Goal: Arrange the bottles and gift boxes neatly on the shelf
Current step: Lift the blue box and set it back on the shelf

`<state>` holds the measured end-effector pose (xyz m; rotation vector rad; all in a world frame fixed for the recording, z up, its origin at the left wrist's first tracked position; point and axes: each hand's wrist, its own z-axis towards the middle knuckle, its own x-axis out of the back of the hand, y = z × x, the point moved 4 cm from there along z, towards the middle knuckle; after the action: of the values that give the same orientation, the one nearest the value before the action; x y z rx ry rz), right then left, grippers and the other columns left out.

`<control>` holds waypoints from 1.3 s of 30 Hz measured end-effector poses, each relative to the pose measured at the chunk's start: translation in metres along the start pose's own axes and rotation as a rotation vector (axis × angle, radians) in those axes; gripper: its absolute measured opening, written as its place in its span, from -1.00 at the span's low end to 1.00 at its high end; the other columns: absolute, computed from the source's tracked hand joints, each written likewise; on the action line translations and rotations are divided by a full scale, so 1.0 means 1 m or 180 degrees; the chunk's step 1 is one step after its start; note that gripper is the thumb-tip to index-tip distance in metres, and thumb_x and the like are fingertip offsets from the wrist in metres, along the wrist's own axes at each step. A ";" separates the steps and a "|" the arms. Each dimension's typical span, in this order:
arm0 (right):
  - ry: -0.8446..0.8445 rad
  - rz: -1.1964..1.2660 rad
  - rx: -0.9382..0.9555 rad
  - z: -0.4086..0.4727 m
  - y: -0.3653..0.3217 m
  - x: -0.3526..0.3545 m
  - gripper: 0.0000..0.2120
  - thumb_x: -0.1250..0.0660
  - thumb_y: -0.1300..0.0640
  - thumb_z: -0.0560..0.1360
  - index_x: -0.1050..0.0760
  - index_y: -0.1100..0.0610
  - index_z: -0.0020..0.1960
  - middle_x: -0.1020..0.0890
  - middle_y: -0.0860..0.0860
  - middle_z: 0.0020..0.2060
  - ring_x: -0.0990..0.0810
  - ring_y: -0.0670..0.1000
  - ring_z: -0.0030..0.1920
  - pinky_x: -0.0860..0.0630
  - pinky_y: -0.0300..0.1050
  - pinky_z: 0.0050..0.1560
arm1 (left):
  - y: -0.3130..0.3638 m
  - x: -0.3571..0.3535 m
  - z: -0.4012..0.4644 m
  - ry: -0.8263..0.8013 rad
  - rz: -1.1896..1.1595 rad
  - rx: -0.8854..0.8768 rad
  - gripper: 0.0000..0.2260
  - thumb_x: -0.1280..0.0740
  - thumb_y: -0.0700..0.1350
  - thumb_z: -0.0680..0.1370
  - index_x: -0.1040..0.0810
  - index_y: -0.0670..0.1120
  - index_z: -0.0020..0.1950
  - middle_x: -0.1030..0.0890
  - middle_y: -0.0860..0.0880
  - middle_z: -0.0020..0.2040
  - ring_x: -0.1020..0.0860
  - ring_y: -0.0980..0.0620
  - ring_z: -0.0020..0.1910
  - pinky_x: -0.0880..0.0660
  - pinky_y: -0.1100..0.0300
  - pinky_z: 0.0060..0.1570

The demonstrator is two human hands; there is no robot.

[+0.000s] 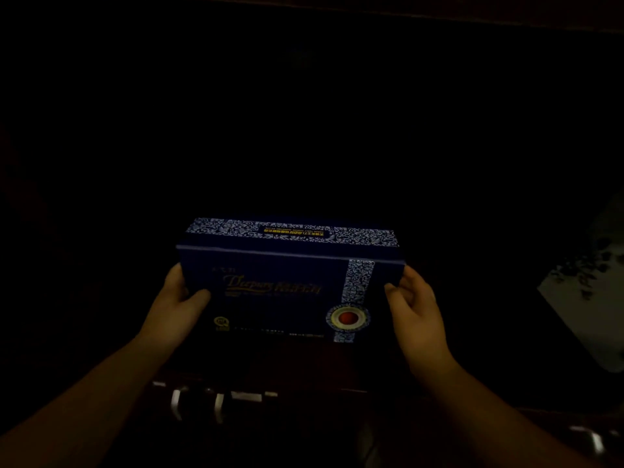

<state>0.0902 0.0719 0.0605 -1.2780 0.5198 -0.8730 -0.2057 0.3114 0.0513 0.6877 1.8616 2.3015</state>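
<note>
A dark blue gift box (283, 285) with gold lettering, a blue-and-white floral band and a round red emblem is held in the middle of the view. My left hand (175, 302) grips its left end, thumb on the front face. My right hand (413, 302) holds its right end, fingers curled round the edge. The scene is very dark, and the shelf and any bottles are hidden in shadow.
Below the box are dark wooden cabinet fronts with metal handles (197, 405), and another handle (589, 437) shows at the lower right. A pale patterned surface (587, 298) shows at the right edge. Everything above the box is black.
</note>
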 end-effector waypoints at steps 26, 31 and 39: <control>-0.0337 0.0311 -0.0403 -0.019 0.032 0.075 -0.38 -0.31 0.27 0.63 -0.44 -0.56 0.08 -0.60 -0.59 0.01 -0.58 -0.47 0.09 -0.49 -0.56 -0.05 | 0.029 -0.079 -0.036 0.0241 -0.0055 0.0042 -0.48 -0.23 -0.37 0.63 -0.34 0.01 0.53 -0.54 -0.06 0.33 -0.51 -0.09 0.30 -0.44 -0.08 0.30; -0.0467 0.0388 -0.0357 -0.024 0.029 0.073 -0.34 -0.31 0.28 0.62 -0.47 -0.60 0.07 -0.64 -0.51 0.06 -0.61 -0.38 0.14 -0.52 -0.49 0.02 | 0.027 -0.070 -0.036 0.0128 -0.0174 0.0134 -0.50 -0.23 -0.34 0.62 -0.42 0.17 0.43 -0.62 0.09 0.21 -0.58 0.03 0.22 -0.48 -0.02 0.20; -0.0451 0.0284 -0.0394 -0.026 0.028 0.070 -0.39 -0.34 0.25 0.62 -0.47 -0.54 0.20 -0.68 -0.37 0.14 -0.62 -0.30 0.20 -0.56 -0.38 0.12 | 0.020 -0.063 -0.029 -0.0053 -0.0038 0.0133 -0.46 -0.25 -0.38 0.61 -0.40 0.12 0.47 -0.60 0.06 0.25 -0.58 0.02 0.21 -0.47 -0.02 0.19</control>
<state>0.1192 0.0019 0.0364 -1.4072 0.5203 -0.6789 -0.1568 0.2579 0.0487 0.6966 1.9066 2.2486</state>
